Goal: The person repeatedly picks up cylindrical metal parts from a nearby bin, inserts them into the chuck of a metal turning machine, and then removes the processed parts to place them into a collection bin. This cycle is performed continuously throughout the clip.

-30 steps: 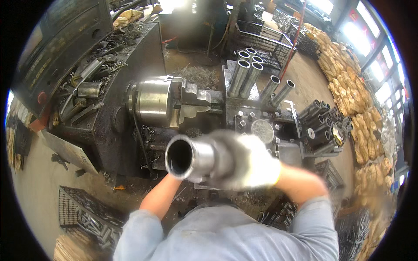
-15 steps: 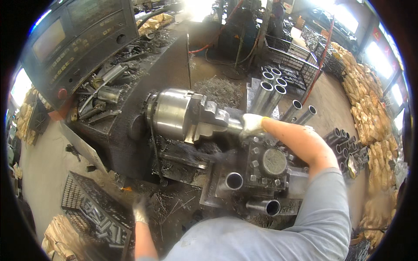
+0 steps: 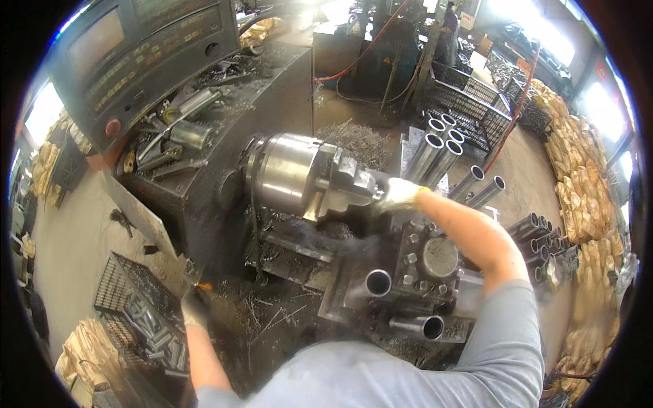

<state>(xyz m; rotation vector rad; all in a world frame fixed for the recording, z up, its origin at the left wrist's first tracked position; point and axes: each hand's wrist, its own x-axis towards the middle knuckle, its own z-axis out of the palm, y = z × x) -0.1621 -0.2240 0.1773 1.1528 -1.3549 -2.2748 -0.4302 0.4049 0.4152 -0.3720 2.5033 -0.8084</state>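
My right hand (image 3: 400, 195), in a white glove with a yellow cuff, is closed at the front of the lathe chuck (image 3: 289, 173). A shiny bit of metal tube (image 3: 377, 195) shows between its fingers and the stepped chuck jaws (image 3: 347, 183); most of the tube is hidden. Down at the left, my gloved left hand (image 3: 195, 307) is beside a small orange-tipped part (image 3: 203, 286) low on the machine. Its fingers are dark and blurred, so their grip is unclear. Below my right forearm sits the bolted tool post (image 3: 439, 257).
One tube (image 3: 377, 283) stands upright near the tool post, and another tube (image 3: 427, 327) lies closer to me. Several tubes (image 3: 445, 149) stand beyond my right arm. A black crate (image 3: 139, 319) of short metal pieces is at lower left. A control panel (image 3: 136, 61) rises at upper left.
My left hand has moved left and up to the orange-tipped part. My right hand is closer to the jaws, with less of the tube showing. The view has shifted slightly.
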